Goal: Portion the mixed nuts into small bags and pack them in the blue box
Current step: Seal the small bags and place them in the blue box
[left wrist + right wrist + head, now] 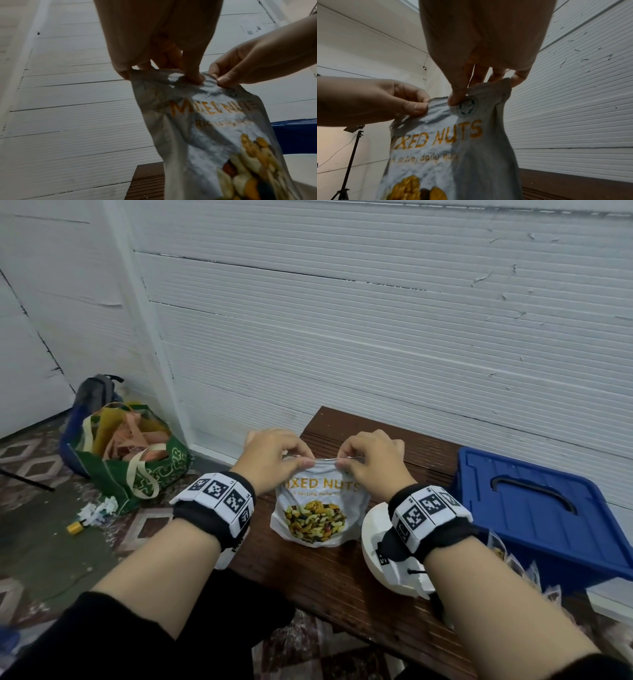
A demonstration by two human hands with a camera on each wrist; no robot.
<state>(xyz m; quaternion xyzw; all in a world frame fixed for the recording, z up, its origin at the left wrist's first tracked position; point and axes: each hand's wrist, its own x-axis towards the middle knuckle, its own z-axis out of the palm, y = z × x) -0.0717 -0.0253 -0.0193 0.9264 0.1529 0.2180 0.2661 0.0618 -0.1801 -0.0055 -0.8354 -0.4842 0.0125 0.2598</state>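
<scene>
pinching one mixed nuts bag [317,508] at its top: left hand [274,457], right hand [371,460], beside one blue box [534,508].

white nut bag [320,508] with orange lettering, blue box [534,508], brown slatted table [342,583], green tote [137,470]

My bare forearms reach forward side by side, black cuffs with white coded tags strapped round both wrists, and my left hand [274,461] and right hand [371,462] meet knuckles up, each with thumb and curled fingers pinching tight.
</scene>
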